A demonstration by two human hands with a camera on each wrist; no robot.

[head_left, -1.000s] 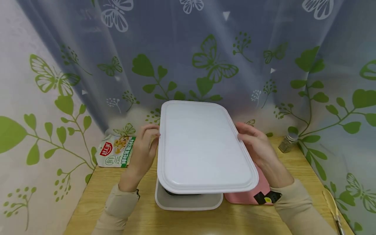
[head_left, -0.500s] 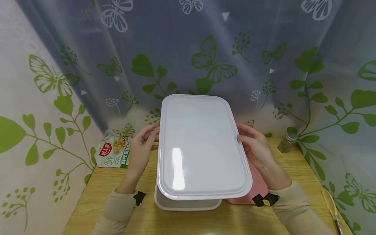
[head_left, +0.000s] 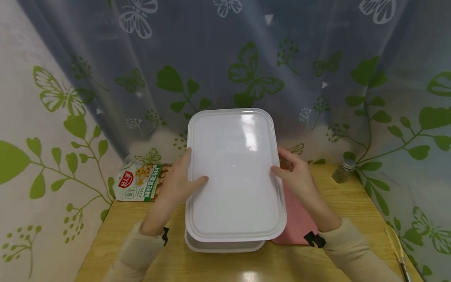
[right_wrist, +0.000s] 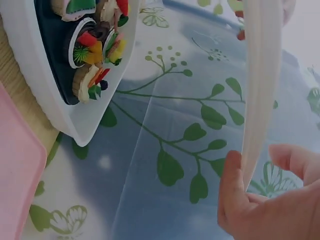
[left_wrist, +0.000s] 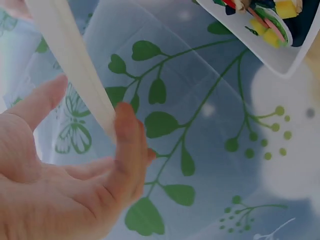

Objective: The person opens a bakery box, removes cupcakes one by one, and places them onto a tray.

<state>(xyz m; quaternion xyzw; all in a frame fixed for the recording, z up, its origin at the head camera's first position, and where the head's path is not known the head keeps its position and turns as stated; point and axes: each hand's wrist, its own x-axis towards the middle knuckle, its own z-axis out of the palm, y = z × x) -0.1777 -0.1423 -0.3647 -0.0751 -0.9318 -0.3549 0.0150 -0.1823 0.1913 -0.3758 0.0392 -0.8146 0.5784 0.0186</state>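
Lengthwise — white lid (head_left: pixel 234 172), long axis toward patterned backdrop (head_left: pixel 206 43).

In the head view, we cannot see most of the white container (head_left: pixel 225 246), because the white lid (head_left: pixel 234 172) hides it. The left hand (head_left: pixel 177 184) covers a part of the printed packet (head_left: pixel 138 183). At lower right, the bottom edge cuts off the tool (head_left: pixel 398 249). What the jar (head_left: pixel 343 171) contains, we cannot tell.

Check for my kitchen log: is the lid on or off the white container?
Off: both wrist views show a gap between lid and container.
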